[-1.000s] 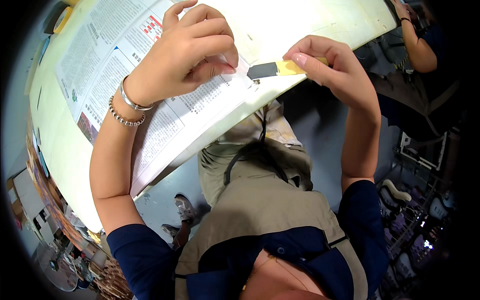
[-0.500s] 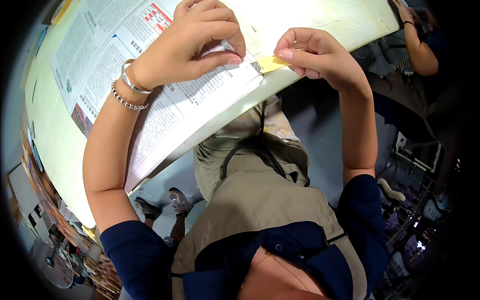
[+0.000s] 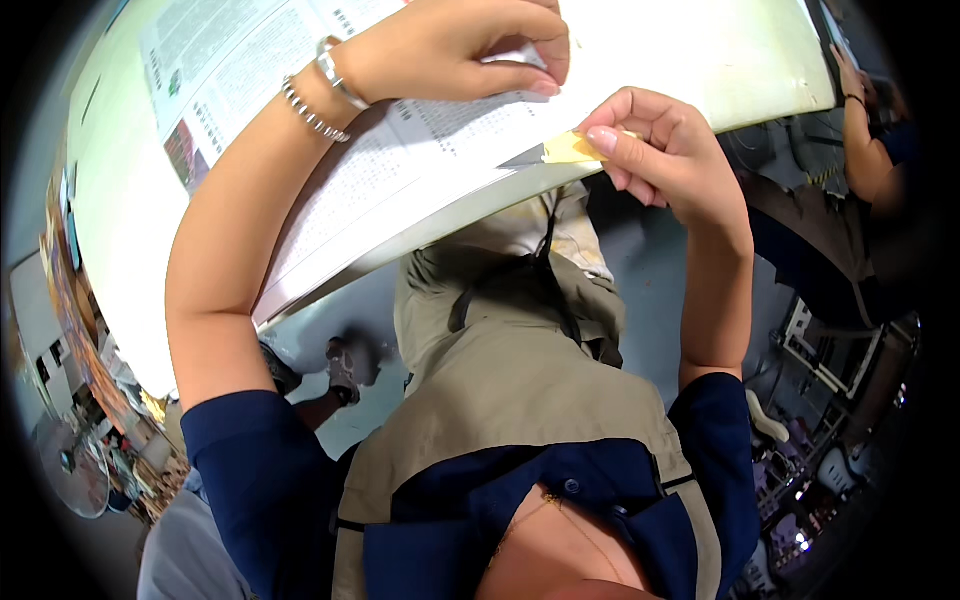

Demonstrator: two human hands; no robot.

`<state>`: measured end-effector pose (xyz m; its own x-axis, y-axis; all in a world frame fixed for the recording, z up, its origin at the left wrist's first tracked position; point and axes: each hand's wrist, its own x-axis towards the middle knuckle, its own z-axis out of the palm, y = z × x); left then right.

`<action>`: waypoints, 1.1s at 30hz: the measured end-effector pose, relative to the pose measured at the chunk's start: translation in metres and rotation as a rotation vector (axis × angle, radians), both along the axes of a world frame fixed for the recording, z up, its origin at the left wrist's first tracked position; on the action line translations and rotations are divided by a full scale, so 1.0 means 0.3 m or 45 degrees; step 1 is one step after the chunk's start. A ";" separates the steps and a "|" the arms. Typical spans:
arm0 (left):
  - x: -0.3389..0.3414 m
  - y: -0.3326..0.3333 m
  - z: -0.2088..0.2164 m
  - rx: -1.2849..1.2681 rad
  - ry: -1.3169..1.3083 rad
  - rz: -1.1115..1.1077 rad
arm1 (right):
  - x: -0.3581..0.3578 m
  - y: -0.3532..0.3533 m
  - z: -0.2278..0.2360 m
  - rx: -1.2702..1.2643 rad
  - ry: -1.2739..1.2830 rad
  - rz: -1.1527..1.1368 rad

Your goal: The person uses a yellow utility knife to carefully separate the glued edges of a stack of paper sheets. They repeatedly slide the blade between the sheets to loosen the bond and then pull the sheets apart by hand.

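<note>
In the head view, a printed newspaper sheet (image 3: 380,172) is spread on the pale tabletop (image 3: 700,65) and is taken as the landmark. A flat yellow-and-grey strip (image 3: 572,148) is seen at the right-hand end of the newspaper's near edge. Its yellow part is pinched between the thumb and fingers of the right hand (image 3: 612,138), so that grip is judged firm on it. The long axis of the strip is laid roughly sideways, with the grey end pointed leftward from the grip, in toward the newspaper. That end is met by the paper's edge; whether it is tucked beneath cannot be told.

The left hand (image 3: 545,82) is held over the newspaper's right-hand part, farther from the near edge than the strip, with thumb and fingers curled together. Whether any paper is pinched in that grip cannot be told. The right hand is the nearer to the strip, being in contact with it; the left is placed just beyond the grey end, apart from it.
</note>
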<state>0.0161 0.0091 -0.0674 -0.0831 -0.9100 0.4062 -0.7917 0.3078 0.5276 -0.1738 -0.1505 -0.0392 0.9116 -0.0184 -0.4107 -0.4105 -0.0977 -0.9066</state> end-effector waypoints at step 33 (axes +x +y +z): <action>0.034 -0.004 -0.074 -0.152 0.196 0.065 | -0.053 0.548 -0.023 0.516 0.131 0.288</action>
